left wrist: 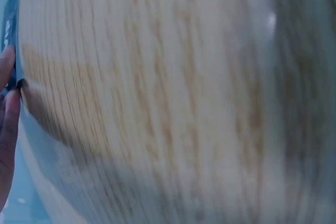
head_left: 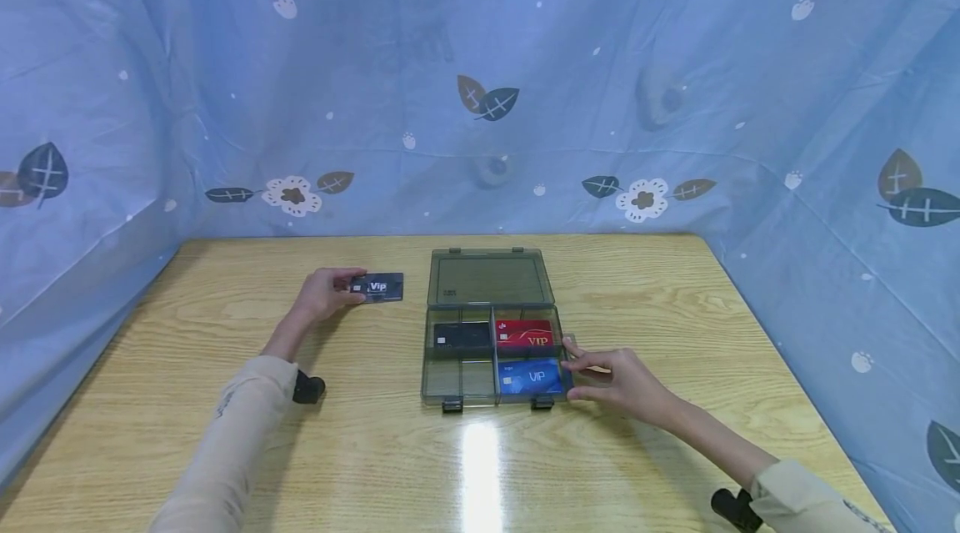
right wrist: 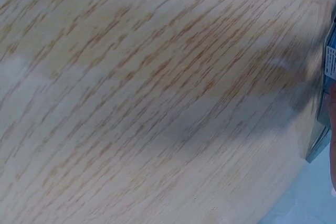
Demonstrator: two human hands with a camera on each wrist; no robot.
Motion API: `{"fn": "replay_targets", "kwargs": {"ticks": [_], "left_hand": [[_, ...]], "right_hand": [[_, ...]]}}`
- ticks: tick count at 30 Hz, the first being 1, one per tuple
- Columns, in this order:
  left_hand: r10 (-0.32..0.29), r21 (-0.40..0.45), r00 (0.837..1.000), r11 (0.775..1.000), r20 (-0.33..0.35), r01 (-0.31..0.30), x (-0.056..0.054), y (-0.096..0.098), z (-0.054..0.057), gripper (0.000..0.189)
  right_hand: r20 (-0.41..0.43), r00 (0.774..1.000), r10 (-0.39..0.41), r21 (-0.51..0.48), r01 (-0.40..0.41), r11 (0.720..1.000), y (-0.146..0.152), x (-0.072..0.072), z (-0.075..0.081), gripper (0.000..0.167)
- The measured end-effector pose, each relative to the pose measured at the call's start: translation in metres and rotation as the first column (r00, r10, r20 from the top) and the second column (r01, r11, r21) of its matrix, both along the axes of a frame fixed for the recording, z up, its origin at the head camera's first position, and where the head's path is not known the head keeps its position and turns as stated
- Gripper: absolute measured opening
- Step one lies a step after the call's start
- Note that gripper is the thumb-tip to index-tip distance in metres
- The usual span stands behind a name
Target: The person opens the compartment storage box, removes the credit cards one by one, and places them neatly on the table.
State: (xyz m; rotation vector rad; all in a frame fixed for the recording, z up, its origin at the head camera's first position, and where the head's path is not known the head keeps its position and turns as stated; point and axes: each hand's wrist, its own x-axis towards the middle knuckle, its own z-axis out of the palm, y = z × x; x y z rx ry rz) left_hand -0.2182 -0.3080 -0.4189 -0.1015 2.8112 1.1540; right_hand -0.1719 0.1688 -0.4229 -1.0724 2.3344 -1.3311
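My left hand (head_left: 326,291) pinches a dark blue bank-style card marked Vip (head_left: 386,287) by its left end, just above the table, left of the box. In the left wrist view only its fingers (left wrist: 7,129) and a sliver of card show. A clear grey plastic box (head_left: 459,383) has its lid laid back. A black card (head_left: 468,336) lies in its back left compartment, a red VIP card (head_left: 525,334) in the back right, a blue VIP card (head_left: 532,377) in the front right. My right hand (head_left: 618,379) holds the box's right side, fingertips at the rim.
The box's lid (head_left: 491,279) lies flat toward the back, and two dark latches (head_left: 452,405) stick out in front. The wooden table (head_left: 360,450) meets blue patterned cloth (head_left: 397,183) at the back and sides. Dark wrist cameras (head_left: 309,388) hang under both sleeves.
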Motion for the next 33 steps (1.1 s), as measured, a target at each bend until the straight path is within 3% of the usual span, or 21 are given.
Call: {"fn": "replay_targets", "kwargs": {"ticks": [8,23,30,33], "left_hand": [[-0.02,-0.089,1.0,0.996,-0.001,0.02,-0.005,0.005,-0.001,0.048],[-0.13,-0.112,0.991,0.986,-0.018,0.128,-0.003,-0.01,-0.006,0.052],[-0.156,-0.1,0.987,0.983,-0.038,0.151,-0.003,-0.01,0.0,0.054],[-0.163,-0.064,0.981,0.985,-0.101,0.157,-0.002,-0.006,0.006,0.054]], "right_hand": [[-0.001,1.0,-0.006,-0.006,0.005,1.0,0.001,0.0,0.0,0.035],[0.004,1.0,-0.001,-0.013,0.001,1.0,0.002,0.001,0.0,0.036],[0.024,1.0,-0.015,-0.001,0.015,1.0,0.001,0.002,0.001,0.036],[0.02,1.0,-0.018,0.004,0.018,1.0,0.001,0.001,0.001,0.037]]}}
